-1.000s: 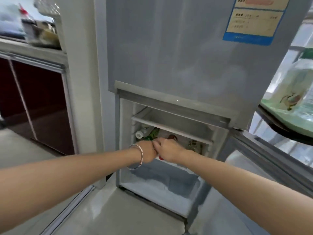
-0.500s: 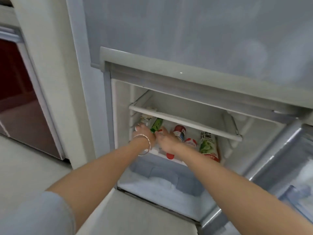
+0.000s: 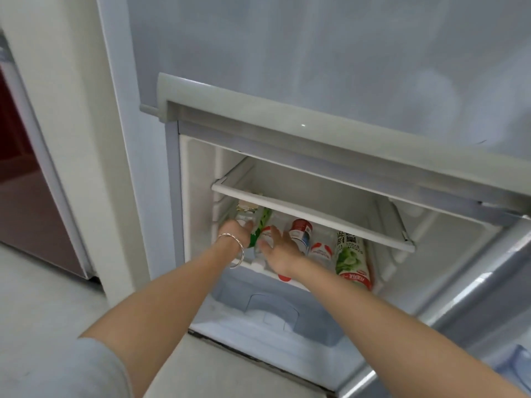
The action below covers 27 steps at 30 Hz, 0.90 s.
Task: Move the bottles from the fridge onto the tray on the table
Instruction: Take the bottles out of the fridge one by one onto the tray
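Note:
The fridge's lower compartment stands open, and several bottles lie on its middle shelf. From the left they are a clear bottle with a pale label, a green-labelled bottle, a red-topped bottle, a red-and-white labelled bottle and a large green-labelled bottle. My left hand, with a bracelet at the wrist, lies on the near end of the clear bottle, its fingertips hidden. My right hand hovers with spread fingers over another red-and-white labelled bottle. The tray and table are out of view.
A white shelf rail runs just above the bottles. A frosted drawer sits below them. The open fridge door stands at the right, a white wall post and a dark red cabinet at the left.
The view has dropped and closed in on the compartment. My hands, first pressed together at the shelf front, have separated and reached further in, the left onto the clear bottle, the right spreading its fingers.

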### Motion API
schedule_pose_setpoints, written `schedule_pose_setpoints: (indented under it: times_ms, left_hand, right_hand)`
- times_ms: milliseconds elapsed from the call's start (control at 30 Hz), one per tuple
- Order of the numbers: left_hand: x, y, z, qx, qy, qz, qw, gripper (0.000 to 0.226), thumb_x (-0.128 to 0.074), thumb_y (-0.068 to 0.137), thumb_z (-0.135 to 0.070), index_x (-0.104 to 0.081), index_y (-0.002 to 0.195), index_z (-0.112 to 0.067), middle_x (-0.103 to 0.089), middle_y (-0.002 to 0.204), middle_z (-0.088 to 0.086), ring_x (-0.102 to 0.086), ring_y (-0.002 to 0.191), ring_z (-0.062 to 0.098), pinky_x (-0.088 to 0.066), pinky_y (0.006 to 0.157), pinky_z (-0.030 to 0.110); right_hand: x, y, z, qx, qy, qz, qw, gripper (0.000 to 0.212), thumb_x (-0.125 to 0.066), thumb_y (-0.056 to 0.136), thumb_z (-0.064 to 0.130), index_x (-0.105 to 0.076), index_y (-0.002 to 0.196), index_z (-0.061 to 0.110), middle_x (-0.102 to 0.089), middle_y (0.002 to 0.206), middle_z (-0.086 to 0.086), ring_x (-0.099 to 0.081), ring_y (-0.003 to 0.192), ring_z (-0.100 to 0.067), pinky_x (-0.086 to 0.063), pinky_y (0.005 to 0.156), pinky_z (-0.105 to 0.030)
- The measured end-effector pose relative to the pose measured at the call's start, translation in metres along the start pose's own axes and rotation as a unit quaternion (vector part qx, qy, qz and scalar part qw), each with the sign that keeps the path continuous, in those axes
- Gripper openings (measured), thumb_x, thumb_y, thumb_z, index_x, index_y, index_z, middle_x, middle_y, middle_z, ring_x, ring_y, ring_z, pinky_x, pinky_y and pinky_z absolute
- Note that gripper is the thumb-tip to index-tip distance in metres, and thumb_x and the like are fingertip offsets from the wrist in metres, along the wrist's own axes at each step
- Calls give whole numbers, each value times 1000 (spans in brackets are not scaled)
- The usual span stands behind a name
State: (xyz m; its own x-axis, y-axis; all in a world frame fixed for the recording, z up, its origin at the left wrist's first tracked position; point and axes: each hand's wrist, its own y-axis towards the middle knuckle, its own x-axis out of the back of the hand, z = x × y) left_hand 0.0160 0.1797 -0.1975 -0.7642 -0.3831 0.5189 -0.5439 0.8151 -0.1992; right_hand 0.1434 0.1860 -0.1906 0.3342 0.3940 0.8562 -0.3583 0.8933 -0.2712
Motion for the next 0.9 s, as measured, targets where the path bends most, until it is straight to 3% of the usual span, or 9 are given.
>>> schedule_pose_setpoints:
  times_ms: [100,200,400,567,667,733,800,833,900]
  left_hand:
    - [4,-18,-3,-7,-30,-17,999,44,-51,93,-37,-60,104,5,-59,90,14,-54,80,27,-39,69,29]
    - [16,-45,2,-14,-22,-20,999,28,-53,92,-33,-51,95,-6,-55,85,11,-51,78,26,-38,65,28]
    - [72,-100,-8,-69,132,-45,988,37,-49,92,-36,-44,66,-11,-51,64,6,-47,58,23,-30,47,25]
    - [117,-161,-56,-189,262,-82,943,37,-46,92,-44,-48,71,-14,-52,63,1,-55,67,25,-36,51,27]
    - [123,-202,-94,-250,340,-122,898,42,-43,84,-55,-58,77,-15,-66,74,6,-62,70,26,-43,55,27]
    - [124,-235,-122,-302,346,-159,874,45,-41,73,-58,-58,68,-17,-66,71,4,-63,69,26,-41,53,25]
    - [126,-263,-152,-339,333,-194,858,50,-39,65,-60,-60,65,-14,-65,68,2,-62,68,27,-41,53,24]
    - [126,-277,-168,-357,322,-204,853,50,-40,63,-60,-59,64,-14,-64,66,1,-61,68,28,-41,54,24]
    - [126,-301,-198,-391,293,-217,845,49,-41,60,-60,-56,59,-13,-61,61,-1,-59,64,28,-39,53,24]
  right_hand:
    - [4,-9,3,7,0,-7,1000,68,-27,100,52,1,156,27,3,165,-6,-18,148,-34,-23,117,-52]
    - [8,-26,7,19,-4,4,1000,70,-32,100,51,0,156,25,2,165,-5,-20,148,-34,-28,115,-51]
    - [22,-67,19,72,-3,65,995,96,-61,92,30,11,155,23,3,165,-7,-17,149,-32,-27,118,-37]
    - [62,-112,31,94,-55,133,985,119,-77,76,44,12,154,30,-12,164,-4,-26,146,-32,-29,117,-45]
    - [94,-141,37,70,18,222,972,125,-86,59,49,-7,155,33,-28,160,-4,-42,139,-29,-37,113,-47]
    - [120,-168,36,51,89,308,946,112,-89,59,38,-28,152,19,-31,159,-4,-36,143,-25,-34,116,-44]
    - [149,-195,33,63,129,367,919,72,-80,76,22,-48,140,13,-26,161,-4,-26,147,-23,-29,119,-41]
    - [165,-210,28,70,152,375,912,56,-74,83,16,-51,134,13,-23,162,-5,-22,148,-22,-28,119,-40]
    - [193,-238,17,92,195,375,901,62,-65,88,6,-39,144,10,-18,163,-5,-17,150,-22,-24,120,-41]
